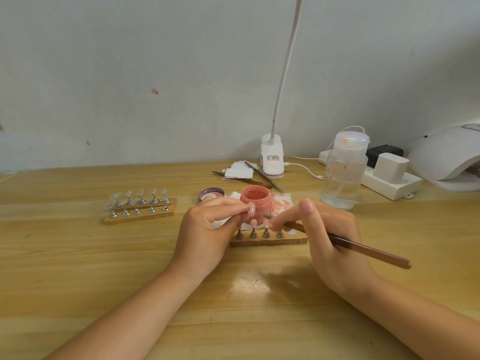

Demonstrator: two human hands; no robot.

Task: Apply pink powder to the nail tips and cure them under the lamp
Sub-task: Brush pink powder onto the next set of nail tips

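Pale, marked wall rises behind the light wooden table (pixel 78 255) you work at. Your left hand (pixel 207 229) pinches a clear plastic nail tip (pixel 251 208) between thumb and fingers, holding it up just in front of the open pink powder jar (pixel 255 200). Your right hand (pixel 330 237) grips a long brown-handled brush (pixel 363 249), its fine end pointed at the held tip; whether they touch is blurred. Below your fingers lies a small wooden strip stand (pixel 270 240) with metal pegs, a pink nail tip (pixel 253 223) on one of them. The jar sits on a pink-stained white tissue (pixel 281 201), its dark round lid (pixel 211 194) just to the left. Farther left, two wooden strips carry clear nail tips on metal pegs (pixel 140 203). A clear pump bottle (pixel 344 175), a white clip-on gooseneck lamp (pixel 272 159), a white power strip (pixel 389 183) and the white curing lamp (pixel 449 157) stand at the back right.
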